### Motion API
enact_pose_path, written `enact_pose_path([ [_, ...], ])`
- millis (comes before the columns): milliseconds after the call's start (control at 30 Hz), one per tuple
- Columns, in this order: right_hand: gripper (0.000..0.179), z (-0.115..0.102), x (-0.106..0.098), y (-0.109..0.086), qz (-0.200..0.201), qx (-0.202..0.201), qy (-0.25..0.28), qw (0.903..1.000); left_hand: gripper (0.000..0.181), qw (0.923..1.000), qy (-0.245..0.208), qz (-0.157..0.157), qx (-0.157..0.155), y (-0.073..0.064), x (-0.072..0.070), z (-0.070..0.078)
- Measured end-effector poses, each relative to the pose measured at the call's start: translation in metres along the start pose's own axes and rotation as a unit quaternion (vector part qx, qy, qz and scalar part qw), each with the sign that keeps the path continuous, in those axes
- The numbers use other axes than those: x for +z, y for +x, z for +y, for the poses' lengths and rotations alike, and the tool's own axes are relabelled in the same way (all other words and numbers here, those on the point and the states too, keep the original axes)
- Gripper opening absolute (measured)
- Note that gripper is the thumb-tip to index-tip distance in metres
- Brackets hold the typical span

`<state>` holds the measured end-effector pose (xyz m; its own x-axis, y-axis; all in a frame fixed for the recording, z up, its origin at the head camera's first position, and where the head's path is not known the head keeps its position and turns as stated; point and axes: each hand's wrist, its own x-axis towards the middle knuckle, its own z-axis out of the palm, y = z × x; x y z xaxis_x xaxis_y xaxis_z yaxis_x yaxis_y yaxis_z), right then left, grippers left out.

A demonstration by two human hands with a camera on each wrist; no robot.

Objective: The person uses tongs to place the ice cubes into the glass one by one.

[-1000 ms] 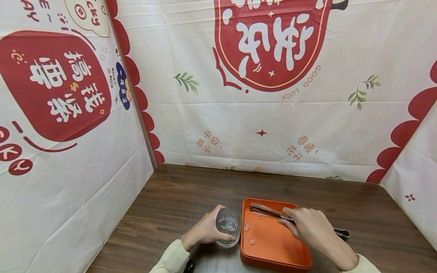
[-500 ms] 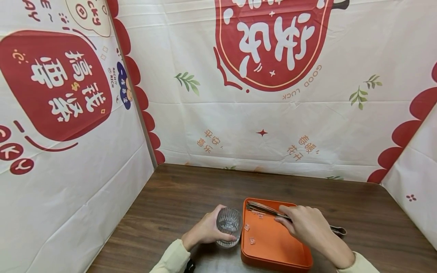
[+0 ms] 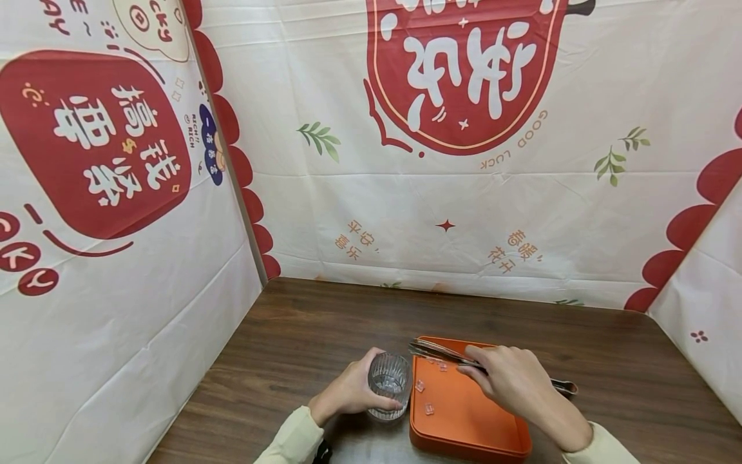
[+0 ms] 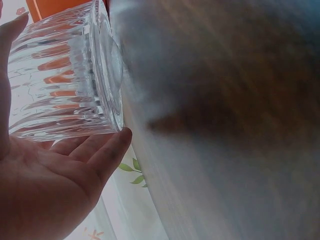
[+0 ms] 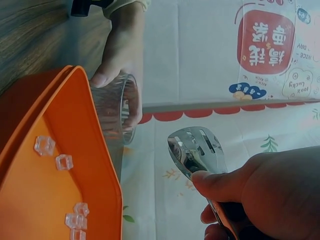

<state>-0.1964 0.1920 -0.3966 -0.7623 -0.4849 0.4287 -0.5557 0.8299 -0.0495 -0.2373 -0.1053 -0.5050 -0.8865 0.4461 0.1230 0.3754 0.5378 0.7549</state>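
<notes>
A clear ribbed glass [image 3: 388, 368] stands just left of an orange tray [image 3: 472, 419], and my left hand [image 3: 351, 389] grips it around the side. In the left wrist view the glass [image 4: 60, 75] rests between thumb and fingers, close over the table. My right hand [image 3: 516, 380] holds metal tongs [image 3: 437, 351] with slotted heads, raised over the tray's far left corner. In the right wrist view the tong head [image 5: 197, 147] faces the camera; I cannot tell whether a cube is between the heads. Several small clear cubes [image 3: 429, 408] lie in the tray, mostly along its left side.
The dark wood table [image 3: 324, 316] runs back to a printed white cloth [image 3: 394, 212] hanging behind it. Another cloth wall [image 3: 191, 309] borders the left side. A small black object [image 3: 322, 452] sits by the left sleeve.
My right hand has moved left with the tongs, bringing the tong heads from over the tray to its far left rim, nearer the glass. The left hand and glass have stayed put.
</notes>
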Motion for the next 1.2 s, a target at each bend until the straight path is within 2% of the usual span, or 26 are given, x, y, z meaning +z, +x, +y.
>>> enact_pose_path([
  [167, 0.042, -0.005, 0.002, 0.005, 0.007, -0.010, 0.004, 0.9999, 0.082, 1.0000, 0.000, -0.001, -0.003, 0.000, 0.000, 0.000],
  [867, 0.040, -0.016, 0.011, 0.017, -0.005, -0.029, 0.024, 0.9993, 0.080, 1.0000, -0.006, -0.004, -0.003, 0.001, -0.002, 0.002],
  [1200, 0.037, -0.018, 0.015, 0.019, -0.002, -0.036, 0.010, 0.9993, 0.082, 1.0000, -0.001, -0.004, -0.007, 0.000, -0.003, 0.002],
])
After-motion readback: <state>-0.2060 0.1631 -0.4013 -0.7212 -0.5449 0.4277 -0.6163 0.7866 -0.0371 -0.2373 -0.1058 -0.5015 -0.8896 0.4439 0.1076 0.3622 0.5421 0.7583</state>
